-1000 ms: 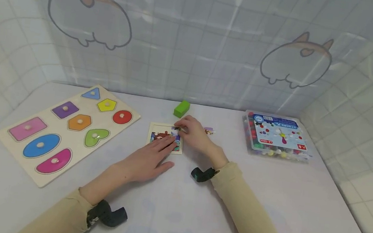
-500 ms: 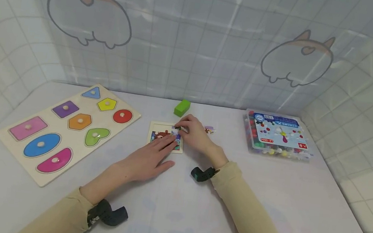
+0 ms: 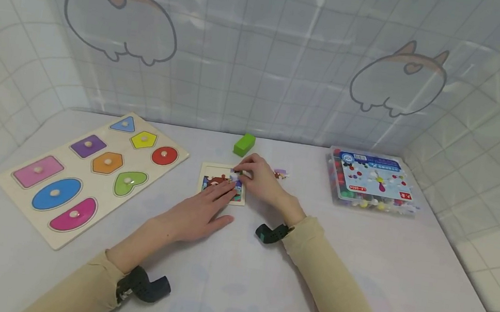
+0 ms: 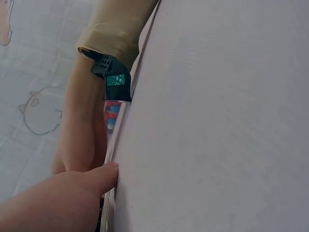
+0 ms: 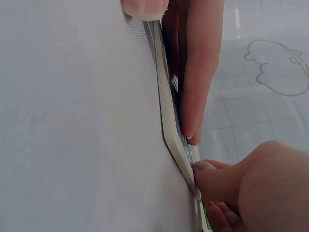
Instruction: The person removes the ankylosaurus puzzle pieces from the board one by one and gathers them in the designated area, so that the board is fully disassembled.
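A small picture puzzle in a pale frame (image 3: 202, 179) lies on the table in the head view, showing a brown animal figure. My left hand (image 3: 198, 214) rests over it, fingers extended across the lower part of the picture. At the frame's upper right corner, my right hand (image 3: 263, 179) pinches a puzzle piece (image 3: 234, 174) between thumb and fingers, which hide most of it. The right wrist view shows the thumb (image 5: 217, 181) against the frame's edge. Another puzzle piece (image 3: 281, 174) lies loose on the table just right of the right hand.
A green block (image 3: 244, 145) stands behind the puzzle. To the left lies a wooden board (image 3: 102, 192) with coloured, knobbed shapes. A clear plastic box (image 3: 373, 182) of colourful parts sits at the right, near the wall curtain (image 3: 262, 58).
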### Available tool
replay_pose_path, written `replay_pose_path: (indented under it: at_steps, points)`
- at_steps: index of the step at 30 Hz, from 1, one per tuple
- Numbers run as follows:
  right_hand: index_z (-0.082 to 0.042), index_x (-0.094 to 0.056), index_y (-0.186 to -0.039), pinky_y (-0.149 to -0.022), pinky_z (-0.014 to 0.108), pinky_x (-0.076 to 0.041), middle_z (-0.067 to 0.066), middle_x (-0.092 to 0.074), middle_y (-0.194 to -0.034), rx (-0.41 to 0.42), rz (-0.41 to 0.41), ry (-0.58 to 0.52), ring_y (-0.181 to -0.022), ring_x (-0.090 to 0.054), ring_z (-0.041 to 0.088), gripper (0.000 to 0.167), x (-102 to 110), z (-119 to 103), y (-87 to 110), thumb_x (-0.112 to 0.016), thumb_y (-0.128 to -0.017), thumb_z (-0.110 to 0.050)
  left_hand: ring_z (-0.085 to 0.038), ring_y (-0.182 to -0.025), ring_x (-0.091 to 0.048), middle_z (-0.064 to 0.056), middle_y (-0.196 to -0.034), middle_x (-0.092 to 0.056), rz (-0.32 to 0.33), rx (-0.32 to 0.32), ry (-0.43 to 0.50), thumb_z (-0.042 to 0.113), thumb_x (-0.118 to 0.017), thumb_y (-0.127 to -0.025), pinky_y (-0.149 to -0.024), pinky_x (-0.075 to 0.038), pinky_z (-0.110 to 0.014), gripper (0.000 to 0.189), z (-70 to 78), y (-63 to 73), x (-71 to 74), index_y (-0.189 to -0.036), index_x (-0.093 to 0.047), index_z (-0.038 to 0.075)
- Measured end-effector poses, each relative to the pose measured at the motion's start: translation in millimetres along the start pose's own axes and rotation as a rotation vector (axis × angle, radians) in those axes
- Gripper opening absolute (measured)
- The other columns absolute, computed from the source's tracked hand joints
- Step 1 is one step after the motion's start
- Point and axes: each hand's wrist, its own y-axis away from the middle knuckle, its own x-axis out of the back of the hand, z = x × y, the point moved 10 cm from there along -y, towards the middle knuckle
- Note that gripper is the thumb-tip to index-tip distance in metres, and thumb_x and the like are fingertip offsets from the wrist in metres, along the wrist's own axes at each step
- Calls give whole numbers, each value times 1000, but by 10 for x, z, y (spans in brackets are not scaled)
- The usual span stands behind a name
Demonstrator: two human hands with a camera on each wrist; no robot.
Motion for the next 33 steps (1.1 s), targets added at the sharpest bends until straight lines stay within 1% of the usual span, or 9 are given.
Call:
replay_pose_path:
  at_steps: [7, 16, 33]
  points:
    - [-4, -71, -116, -101, 39, -47, 12, -58, -119, -1, -13, 28, -116, -55, 26, 21, -19, -5, 8, -65, -95, -3, -29, -153, -21, -12, -166, -23, -1, -3, 4, 44, -49, -104, -122, -25, -48, 69, 3, -3, -1, -156, -31, 4]
    - [-4, -69, -117, -102, 39, -47, 12, -56, -120, -22, -20, 37, -116, -53, 26, 21, -33, 15, 21, -63, -97, -4, -28, -153, -20, -11, -166, -22, -14, 12, 7, 45, -49, -103, -123, -24, -48, 69, -11, -2, -20, -157, -30, 5]
    - [-5, -67, -118, -103, 39, -45, 11, -55, -121, -21, -22, 47, -116, -52, 26, 21, -55, 15, 10, -62, -98, -4, -28, -153, -20, -11, -166, -22, 1, -2, 4, 44, -50, -103, -123, -23, -48, 69, -6, 10, 2, -156, -31, 5]
